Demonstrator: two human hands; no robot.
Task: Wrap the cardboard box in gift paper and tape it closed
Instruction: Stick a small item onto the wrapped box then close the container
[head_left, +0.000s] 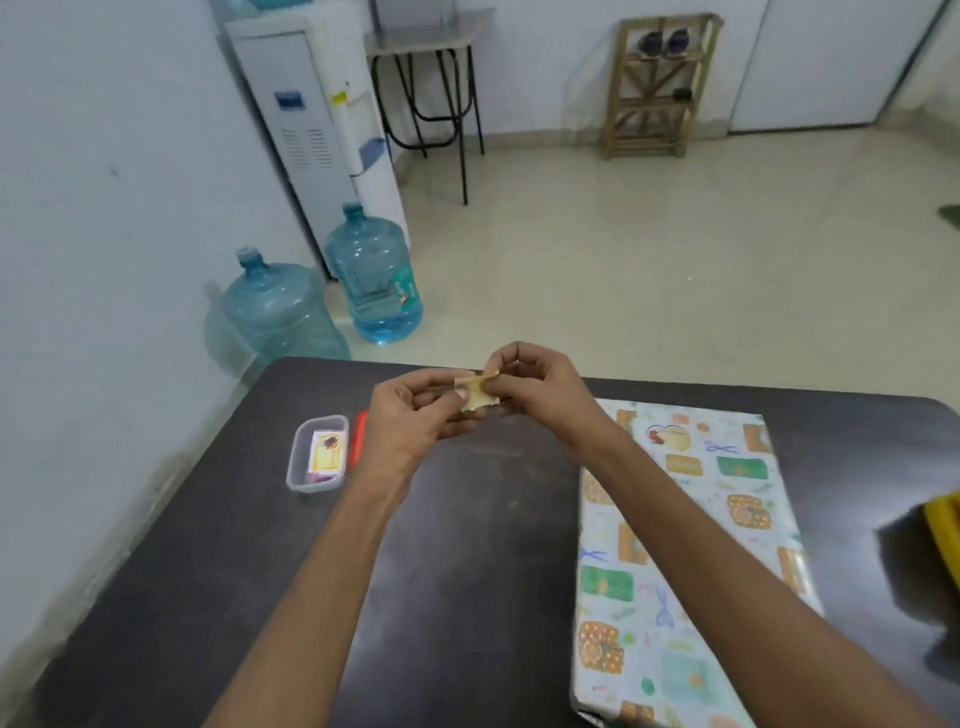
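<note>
The cardboard box (675, 545) lies flat on the right half of the dark table (467, 571), fully covered in pale gift paper printed with orange and green parcels. Above the table's far edge, my left hand (415, 415) and my right hand (535, 395) meet. Between their fingertips they pinch a short yellowish piece of tape (477, 396) with a jagged lower edge. Both hands are to the left of the box's far end and do not touch it.
A clear plastic tub (317, 454) with small cards stands at the table's left, a red object (359, 436) beside it. A yellow item (945, 525) shows at the right edge. Two water jugs (374, 275) and a dispenser (322, 119) stand on the floor beyond.
</note>
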